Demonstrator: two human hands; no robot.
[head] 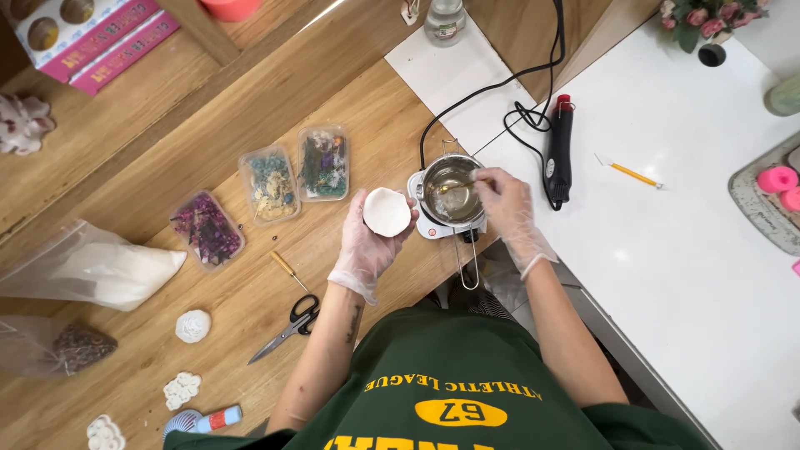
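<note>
- White round mould (387,212) cupped in gloved left hand (371,242), held above the wooden worktop (250,125) just left of the pot; face turned up toward the camera, round so no clear long axis; fingers curl round its rim, gripping it.
- Metal melting pot (451,192) sits on a small white hot plate (427,218); pale yellowish liquid inside; its wire handle (467,265) runs straight down toward the person, long axis near vertical in view.
- Gloved right hand (502,200) at the pot's right rim, fingers pinched shut on a thin stirring stick (458,185) that points left into the liquid; stick hard to make out against the glare.
- Black heat gun (559,150) lies right of the pot on the white surface (667,250), long axis vertical, red end up; black cord (500,83) loops off the top edge.
- Yellow pencil-like tool (631,173) further right, angled.
- Three clear tubs of dried flowers (275,183) left of the mould.
- Scissors (292,323) and a small wooden-handled tool (285,267) below them, tips pointing down-left.
- Plastic bag of white powder (100,271) at left, partly cut off; a second bag (67,348) with dark contents unclear.
- Small white moulded pieces (192,326) at lower left.
- Hot plate largely hidden by the pot.
</note>
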